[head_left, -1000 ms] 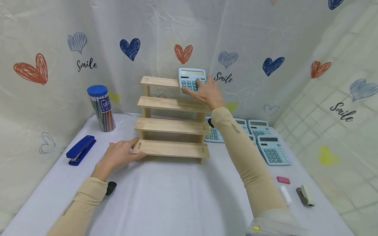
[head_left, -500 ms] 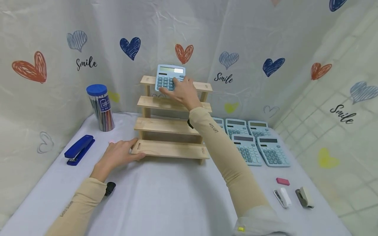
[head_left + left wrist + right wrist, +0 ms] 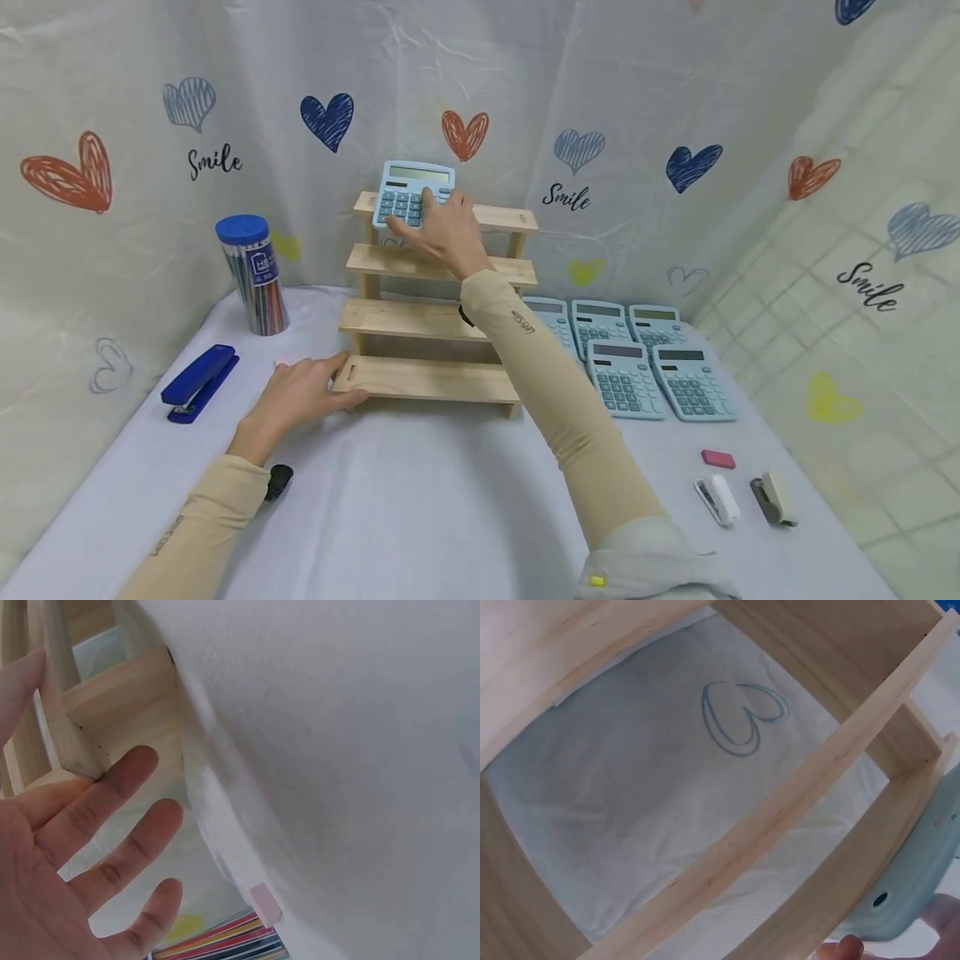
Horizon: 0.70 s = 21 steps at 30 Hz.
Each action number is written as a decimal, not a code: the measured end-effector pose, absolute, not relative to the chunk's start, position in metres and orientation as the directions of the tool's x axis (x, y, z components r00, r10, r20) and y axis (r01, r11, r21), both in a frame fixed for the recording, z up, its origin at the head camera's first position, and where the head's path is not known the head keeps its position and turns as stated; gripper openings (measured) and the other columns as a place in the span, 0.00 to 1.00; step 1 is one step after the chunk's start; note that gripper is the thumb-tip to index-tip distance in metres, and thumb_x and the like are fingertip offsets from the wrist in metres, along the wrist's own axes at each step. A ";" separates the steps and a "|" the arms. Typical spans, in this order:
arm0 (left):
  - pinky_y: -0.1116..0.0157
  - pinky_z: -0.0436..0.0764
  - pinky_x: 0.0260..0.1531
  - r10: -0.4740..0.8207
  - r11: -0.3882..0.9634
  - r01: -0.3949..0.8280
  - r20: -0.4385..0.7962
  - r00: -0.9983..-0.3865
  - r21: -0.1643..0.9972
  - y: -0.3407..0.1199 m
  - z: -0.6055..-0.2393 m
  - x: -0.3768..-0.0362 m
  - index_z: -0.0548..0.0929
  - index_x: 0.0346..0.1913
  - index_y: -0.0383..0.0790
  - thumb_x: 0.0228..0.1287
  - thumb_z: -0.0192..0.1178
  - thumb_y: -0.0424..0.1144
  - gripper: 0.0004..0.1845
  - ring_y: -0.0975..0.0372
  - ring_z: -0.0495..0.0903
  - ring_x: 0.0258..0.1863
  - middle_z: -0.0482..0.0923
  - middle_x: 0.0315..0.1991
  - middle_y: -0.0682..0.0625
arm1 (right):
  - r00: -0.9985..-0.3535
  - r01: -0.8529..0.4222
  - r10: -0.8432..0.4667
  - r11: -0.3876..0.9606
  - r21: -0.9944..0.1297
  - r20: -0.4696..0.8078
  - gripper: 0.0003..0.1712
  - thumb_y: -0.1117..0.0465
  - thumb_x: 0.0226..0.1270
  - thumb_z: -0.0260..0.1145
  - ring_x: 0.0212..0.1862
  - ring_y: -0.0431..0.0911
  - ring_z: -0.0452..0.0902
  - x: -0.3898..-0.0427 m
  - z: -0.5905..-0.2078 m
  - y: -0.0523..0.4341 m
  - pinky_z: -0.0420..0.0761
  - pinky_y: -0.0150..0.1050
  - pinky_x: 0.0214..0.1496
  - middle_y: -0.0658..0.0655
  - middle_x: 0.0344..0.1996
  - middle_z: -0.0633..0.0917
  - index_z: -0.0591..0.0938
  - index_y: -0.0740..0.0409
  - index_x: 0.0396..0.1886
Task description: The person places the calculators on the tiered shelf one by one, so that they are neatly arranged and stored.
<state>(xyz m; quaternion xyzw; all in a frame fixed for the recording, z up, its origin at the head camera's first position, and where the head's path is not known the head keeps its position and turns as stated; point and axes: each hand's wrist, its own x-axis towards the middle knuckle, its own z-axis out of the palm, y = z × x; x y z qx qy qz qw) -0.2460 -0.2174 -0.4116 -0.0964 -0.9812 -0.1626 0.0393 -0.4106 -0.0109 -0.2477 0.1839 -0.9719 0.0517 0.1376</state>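
Our right hand grasps the calculator at the rack's top-left edge; our left hand, fingers relaxed, touches its lower-left corner.

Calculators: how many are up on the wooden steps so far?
None is let go yet. The right hand holds the first calculator at the rack's top step, left end, while the left hand steadies the bottom step. Five calculators wait on the table.
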 end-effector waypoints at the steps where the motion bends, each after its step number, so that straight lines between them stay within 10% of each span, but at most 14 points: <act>1: 0.46 0.77 0.32 0.179 0.928 0.204 0.107 -0.978 0.312 -0.216 -0.412 -0.246 0.74 0.66 0.39 0.59 0.64 0.67 0.42 0.56 0.78 0.29 0.87 0.45 0.38 | -0.892 -0.377 -0.344 0.924 -0.064 0.293 0.55 0.19 0.65 0.42 0.62 0.57 0.68 -0.409 -0.248 -0.006 0.74 0.46 0.65 0.72 0.66 0.71 0.57 0.49 0.81; 21: 0.40 0.77 0.42 0.175 0.930 0.190 0.074 -0.982 0.315 -0.212 -0.408 -0.245 0.70 0.71 0.34 0.61 0.63 0.67 0.47 0.49 0.84 0.41 0.83 0.56 0.32 | -0.934 -0.300 -0.212 0.902 -0.310 0.287 0.50 0.28 0.69 0.52 0.75 0.69 0.58 -0.348 -0.307 0.179 0.65 0.70 0.70 0.70 0.77 0.59 0.53 0.47 0.82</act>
